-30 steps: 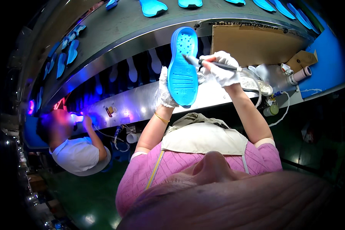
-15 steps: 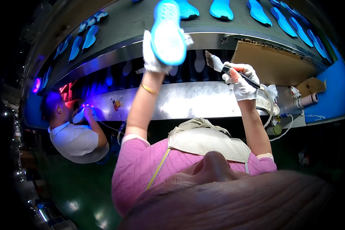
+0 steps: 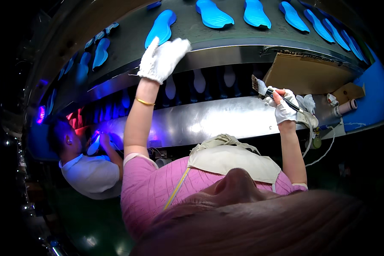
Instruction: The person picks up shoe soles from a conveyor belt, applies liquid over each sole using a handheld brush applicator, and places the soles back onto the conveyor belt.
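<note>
My left hand (image 3: 163, 60), in a white glove, is open and empty at the conveyor's near edge, fingers stretched out. Just beyond it a blue shoe sole (image 3: 162, 26) lies on the dark conveyor belt; I cannot tell whether the fingertips touch it. In my right hand (image 3: 285, 106), whose glove leaves some fingertips bare, is a brush (image 3: 289, 102) with a black handle and a white ferrule. Its dark bristles point up and to the left. A pale tube (image 3: 313, 121) runs down from near the handle's end.
Several more blue soles (image 3: 257, 13) lie along the belt. Below it, a metal ledge (image 3: 209, 117) runs across; more soles hang or stand in the dark gap. A cardboard sheet (image 3: 309, 74) leans at the right. At the left a co-worker (image 3: 89, 173) holds a sole under purple light.
My left hand has let go of the blue sole, which now lies on the belt, and has moved left and slightly down. The brush in my right hand has shifted slightly right and down.
</note>
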